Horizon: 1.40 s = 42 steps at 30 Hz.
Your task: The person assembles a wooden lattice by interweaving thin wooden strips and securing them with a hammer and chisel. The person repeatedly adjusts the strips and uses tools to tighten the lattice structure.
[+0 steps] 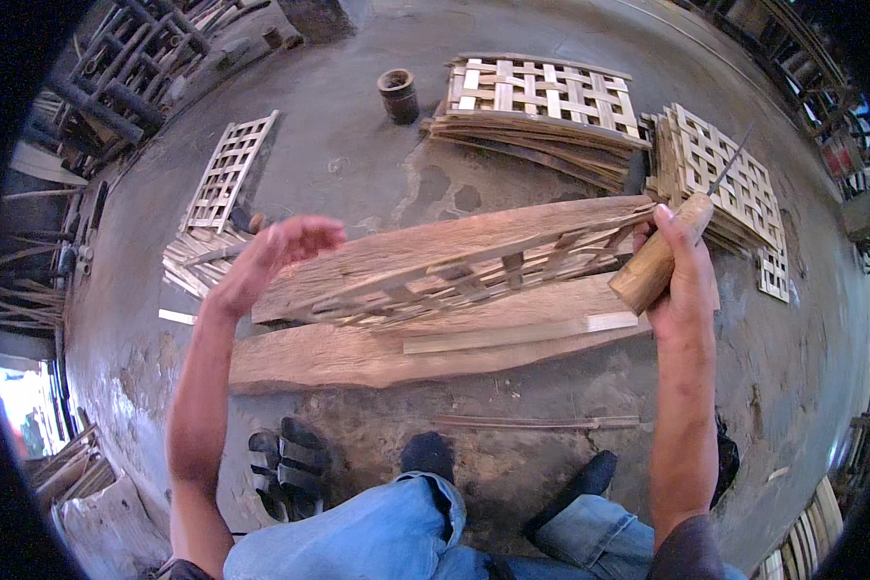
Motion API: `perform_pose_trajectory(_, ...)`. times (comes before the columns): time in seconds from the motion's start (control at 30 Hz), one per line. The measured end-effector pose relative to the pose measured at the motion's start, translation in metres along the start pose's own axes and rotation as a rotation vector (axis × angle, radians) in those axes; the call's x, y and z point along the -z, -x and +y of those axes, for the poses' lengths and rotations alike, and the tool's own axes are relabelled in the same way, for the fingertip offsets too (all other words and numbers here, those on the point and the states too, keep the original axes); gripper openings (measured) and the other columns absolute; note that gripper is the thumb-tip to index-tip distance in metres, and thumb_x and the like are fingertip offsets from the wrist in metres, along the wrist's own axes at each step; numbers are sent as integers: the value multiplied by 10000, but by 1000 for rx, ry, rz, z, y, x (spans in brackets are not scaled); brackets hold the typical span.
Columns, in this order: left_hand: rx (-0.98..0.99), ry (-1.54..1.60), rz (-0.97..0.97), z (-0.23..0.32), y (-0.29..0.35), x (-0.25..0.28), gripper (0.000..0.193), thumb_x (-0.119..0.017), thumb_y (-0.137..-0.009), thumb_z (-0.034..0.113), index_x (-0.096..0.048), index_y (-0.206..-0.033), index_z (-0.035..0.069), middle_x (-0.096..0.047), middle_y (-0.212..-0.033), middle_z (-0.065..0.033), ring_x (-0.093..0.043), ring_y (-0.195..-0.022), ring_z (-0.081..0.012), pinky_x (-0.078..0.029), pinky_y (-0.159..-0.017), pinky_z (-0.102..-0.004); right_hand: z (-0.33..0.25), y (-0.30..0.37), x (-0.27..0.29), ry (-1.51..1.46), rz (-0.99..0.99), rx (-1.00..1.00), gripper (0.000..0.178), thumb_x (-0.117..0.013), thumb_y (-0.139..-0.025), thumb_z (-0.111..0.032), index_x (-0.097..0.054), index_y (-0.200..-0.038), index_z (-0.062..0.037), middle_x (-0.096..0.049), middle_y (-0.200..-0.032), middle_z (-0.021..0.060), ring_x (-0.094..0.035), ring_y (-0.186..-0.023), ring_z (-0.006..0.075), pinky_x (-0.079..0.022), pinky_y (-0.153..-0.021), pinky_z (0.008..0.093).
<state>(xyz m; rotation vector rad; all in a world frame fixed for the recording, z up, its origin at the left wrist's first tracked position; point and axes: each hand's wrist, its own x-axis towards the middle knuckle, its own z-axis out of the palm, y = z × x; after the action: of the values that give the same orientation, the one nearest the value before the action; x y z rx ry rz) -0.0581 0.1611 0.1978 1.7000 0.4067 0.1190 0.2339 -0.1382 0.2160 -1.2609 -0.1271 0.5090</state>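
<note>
My right hand (680, 280) is closed around the thick wooden handle of a thin-bladed tool (655, 266). Its narrow metal blade points up and away to the right. Fingers of that same hand also meet the right end of a woven bamboo lattice panel (459, 280), which is tilted up on its long edge over wooden boards (358, 360). My left hand (285, 249) is held above the panel's left end, fingers stretched out and nothing in them. A pale flat bamboo strip (512, 335) lies on the near board, in front of the panel.
Stacks of lattice panels stand at the far middle (541, 92) and far right (730, 174). One more panel (230, 174) leans at the left by a pile of strips (198, 266). A dark pot (397, 96) stands beyond the boards. Sandals (290, 464) lie near my feet.
</note>
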Motion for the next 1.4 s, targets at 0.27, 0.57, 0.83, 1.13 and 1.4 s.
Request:
perform_pose_trajectory(0.27,-43,-101,313,-23,53,-37,368,-674,-851,132,-580,-1179,-7,-619,-1126,-86,-585,-1013,-132,-489,-891,-288,12,-28,18,-51,-13,-115,352,-741,-800,-191,-530,-1045,-51,-587,-953,48,-588,-768,127,-524,-698,240)
perform_pose_trajectory(0.57,-164,-300,511,-16,28,-29,164,-652,-881,89,-641,-1019,2,-675,-894,-9,-599,-842,-65,-487,-742,-216,2,-31,12,-172,7,-92,366,-741,-798,-151,-515,-1064,-41,-573,-968,63,-602,-835,149,-553,-722,247)
perform_pose_trajectory(0.83,-666,-801,502,-21,11,-71,263,-676,-718,-29,-686,-960,74,-674,-904,-62,-657,-835,-230,-543,-719,-302,11,-70,53,-162,33,-105,381,-729,-777,-146,-514,-1073,-41,-587,-953,66,-599,-855,169,-537,-747,302)
perform_pose_trajectory(1.13,-736,-885,190,-86,53,-150,304,-691,-669,121,-698,-970,169,-639,-984,41,-622,-861,-149,-529,-683,-274,75,-43,121,-55,206,-335,309,-725,-775,-221,-560,-995,-82,-593,-858,44,-583,-740,168,-537,-652,326)
perform_pose_trajectory(1.4,-689,-857,99,-96,58,-159,310,-682,-675,136,-697,-982,177,-631,-1003,48,-603,-895,-140,-518,-705,-278,91,-36,140,-38,172,-410,328,-694,-811,-243,-573,-1050,-54,-616,-967,78,-607,-841,217,-528,-745,353)
